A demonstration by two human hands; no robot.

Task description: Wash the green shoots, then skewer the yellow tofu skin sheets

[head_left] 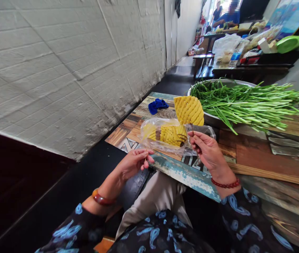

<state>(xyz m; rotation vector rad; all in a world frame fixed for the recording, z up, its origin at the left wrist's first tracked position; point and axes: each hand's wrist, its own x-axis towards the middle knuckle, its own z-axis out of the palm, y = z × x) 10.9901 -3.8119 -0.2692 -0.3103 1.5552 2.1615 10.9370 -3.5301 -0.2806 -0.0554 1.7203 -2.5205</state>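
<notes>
At one o'clock, the yellow piece (pixel 190 111) seemed soft, safest by the stick (pixel 192 128) our right hand (pixel 206 149) pinched; left hand (pixel 135 162) half-curled, hold unclear.

A pale brick-patterned wall (pixel 60 70) borders dark floor (pixel 88 172).

My left-arm bangle (pixel 102 199) is smooth and glossy. The yellow piece (pixel 188 109) before me is rough, grooved; the bag (pixel 162 122), clear glossy plastic; the rag (pixel 158 105), matt cloth; the basin (pixel 212 120), metal; the tabletop (pixel 260 151), wood-patterned.
</notes>
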